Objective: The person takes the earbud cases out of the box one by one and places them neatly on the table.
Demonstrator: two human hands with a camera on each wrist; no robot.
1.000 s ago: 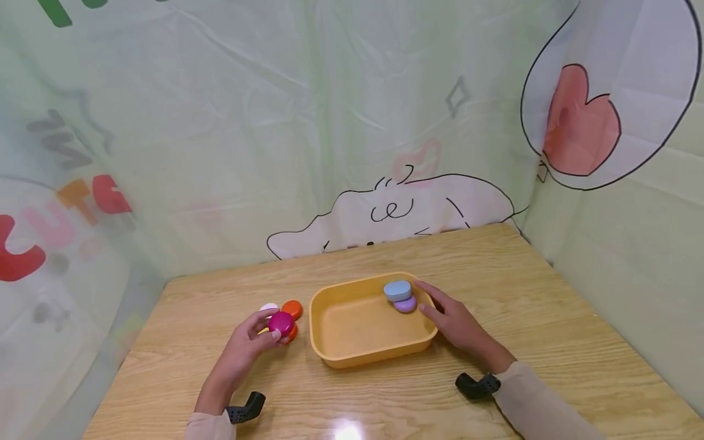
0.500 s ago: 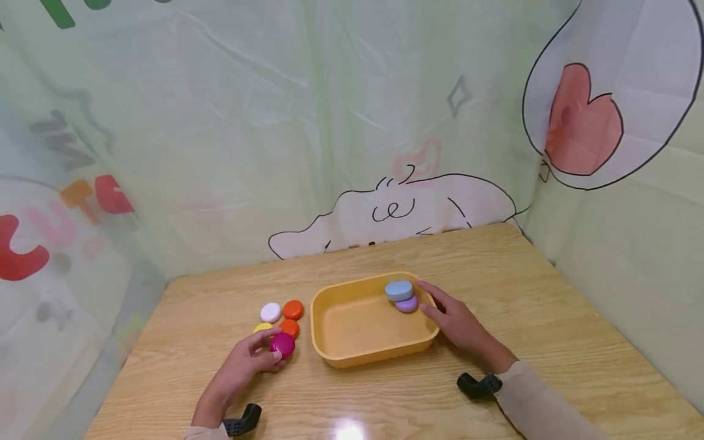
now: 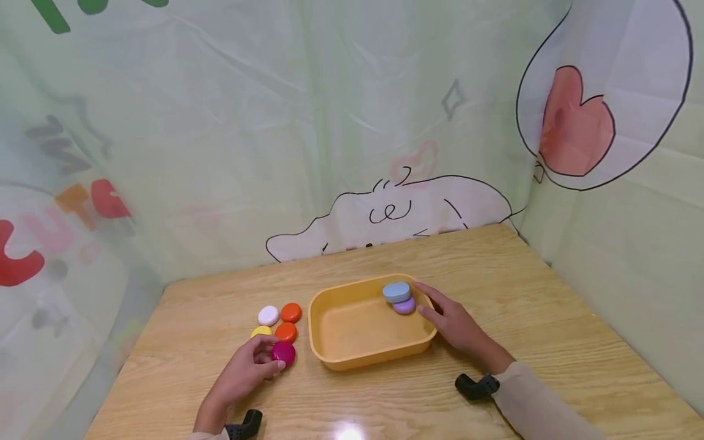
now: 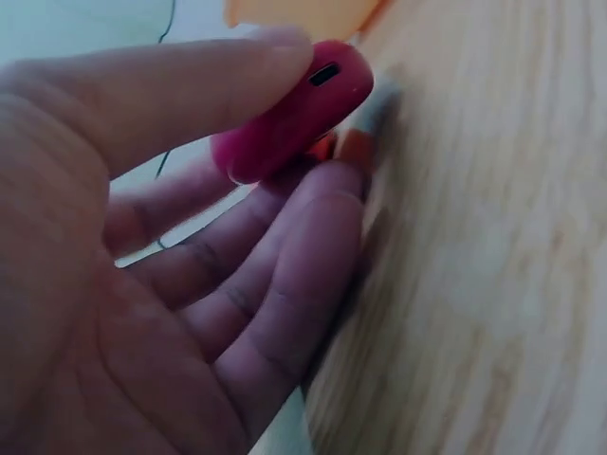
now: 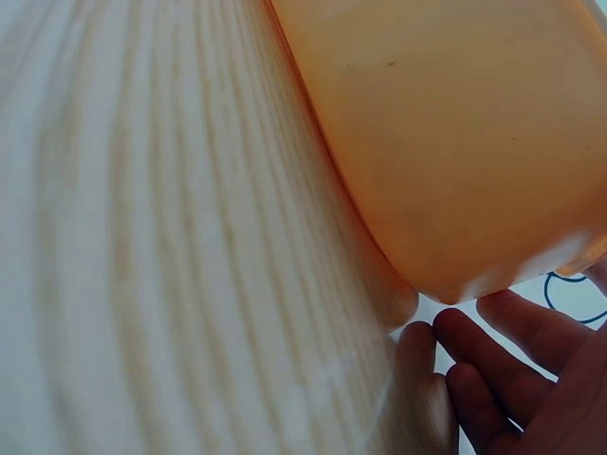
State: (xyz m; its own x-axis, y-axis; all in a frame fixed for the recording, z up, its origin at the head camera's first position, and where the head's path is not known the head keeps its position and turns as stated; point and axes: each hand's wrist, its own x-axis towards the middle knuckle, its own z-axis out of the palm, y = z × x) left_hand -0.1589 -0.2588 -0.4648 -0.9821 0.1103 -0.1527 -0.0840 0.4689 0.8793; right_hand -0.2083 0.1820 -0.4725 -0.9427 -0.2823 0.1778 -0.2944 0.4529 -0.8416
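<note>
My left hand point(image 3: 242, 368) pinches a magenta rounded disc point(image 3: 283, 354) low over the table, nearest me in a small group. In the left wrist view a small dark slot shows in the rim of this magenta disc point(image 4: 285, 123), and the thumb lies along one face. Beyond it are two orange discs point(image 3: 286, 332), a yellow disc point(image 3: 261, 330) and a white disc point(image 3: 268, 315). My right hand point(image 3: 456, 325) holds the right end of an orange-yellow tray point(image 3: 374, 360), thumb over the rim, fingers outside the wall. Inside, a light blue oval piece point(image 3: 396, 292) lies partly on a purple disc point(image 3: 404, 305).
A wooden table point(image 3: 473, 263) carries everything. Printed fabric sheets point(image 3: 231, 153) rise behind it and at both sides. Each wrist wears a black camera; the right one point(image 3: 476, 387) sits just above the tabletop.
My left hand has brought the magenta disc down and toward me, off the group. The white, yellow and orange discs now show more fully. My right hand and the tray stay put.
</note>
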